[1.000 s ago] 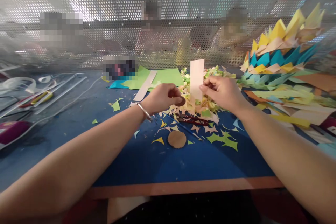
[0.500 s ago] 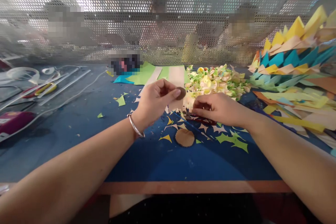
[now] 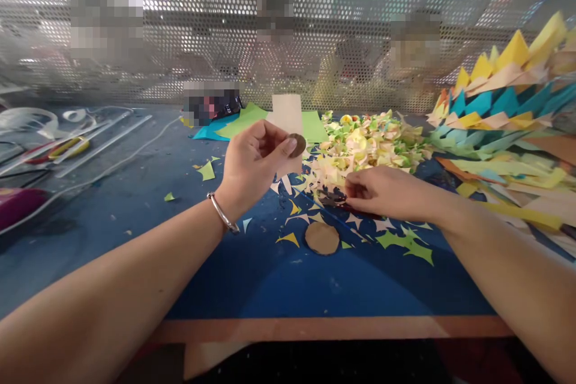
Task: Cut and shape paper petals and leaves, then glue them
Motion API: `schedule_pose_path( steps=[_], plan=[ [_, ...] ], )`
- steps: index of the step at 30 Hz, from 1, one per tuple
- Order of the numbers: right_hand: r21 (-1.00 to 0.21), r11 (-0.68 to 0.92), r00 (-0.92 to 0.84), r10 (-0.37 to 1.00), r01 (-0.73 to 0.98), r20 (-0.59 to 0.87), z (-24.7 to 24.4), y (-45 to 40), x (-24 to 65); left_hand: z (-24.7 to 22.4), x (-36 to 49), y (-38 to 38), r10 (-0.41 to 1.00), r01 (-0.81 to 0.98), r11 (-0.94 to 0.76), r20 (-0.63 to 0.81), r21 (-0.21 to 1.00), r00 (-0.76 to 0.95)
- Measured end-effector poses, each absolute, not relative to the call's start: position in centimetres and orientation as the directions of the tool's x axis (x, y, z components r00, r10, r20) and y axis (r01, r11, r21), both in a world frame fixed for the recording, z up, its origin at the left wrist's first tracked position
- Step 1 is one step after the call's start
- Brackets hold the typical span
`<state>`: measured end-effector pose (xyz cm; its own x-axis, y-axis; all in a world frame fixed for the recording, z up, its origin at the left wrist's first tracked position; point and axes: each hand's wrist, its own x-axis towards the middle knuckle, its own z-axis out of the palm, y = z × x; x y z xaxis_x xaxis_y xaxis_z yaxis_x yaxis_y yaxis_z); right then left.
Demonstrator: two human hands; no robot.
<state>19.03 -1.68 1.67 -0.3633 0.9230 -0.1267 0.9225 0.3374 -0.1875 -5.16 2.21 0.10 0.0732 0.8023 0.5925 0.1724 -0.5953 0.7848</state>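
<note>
My left hand [image 3: 254,159], with a silver bangle on its wrist, is raised above the table. Its thumb and fingers pinch a small round brown disc [image 3: 297,145] against a cream paper strip [image 3: 288,113] standing upright behind it. To the right, my right hand [image 3: 380,192] is low over the table with its fingers curled in. Under it lies a partly hidden dark red and black object [image 3: 335,198]; whether the fingers hold it I cannot tell. A larger round cardboard disc [image 3: 322,238] lies flat in front, among paper offcuts [image 3: 407,243].
Behind my right hand is a heap of small cut paper pieces [image 3: 360,138]. Green paper sheets [image 3: 243,122] lie at the back by a perforated metal screen [image 3: 180,42]. Layered folded paper [image 3: 499,99] stands right; yellow-handled scissors [image 3: 69,149] and a white cord [image 3: 148,144] lie left.
My left hand has moved up and slightly left with the disc, and the cream strip now rises higher above it. My right hand has shifted slightly right. The camera view has shifted slightly.
</note>
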Motion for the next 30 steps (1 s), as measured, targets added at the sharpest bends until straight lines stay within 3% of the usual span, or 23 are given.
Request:
schedule_pose_path(
  steps=[6,16,23,27,30],
  plan=[
    [-0.246,0.309,-0.334,0.940,0.919,-0.064,1.5,-1.7,19.4,0.2,-4.9,2.1,0.790,0.156,-0.610,0.612,0.777,0.041],
    [-0.073,0.330,-0.338,0.928,0.941,-0.155,2.0,-2.7,18.6,0.2,-4.7,1.6,0.790,0.128,-0.613,0.603,0.780,0.107],
    [0.075,0.298,-0.287,0.949,0.951,-0.128,2.8,-3.2,18.0,0.0,-4.7,2.2,0.762,0.112,-0.647,0.644,0.754,0.066],
    [0.025,0.274,-0.274,0.962,0.961,-0.019,3.3,-2.9,18.7,0.2,-4.7,2.5,0.743,0.135,-0.663,0.670,0.736,-0.003],
    [-0.095,0.275,-0.266,0.959,0.957,0.103,3.8,-2.8,19.7,0.2,-4.7,2.6,0.741,0.088,-0.665,0.670,0.742,-0.054]
  ],
)
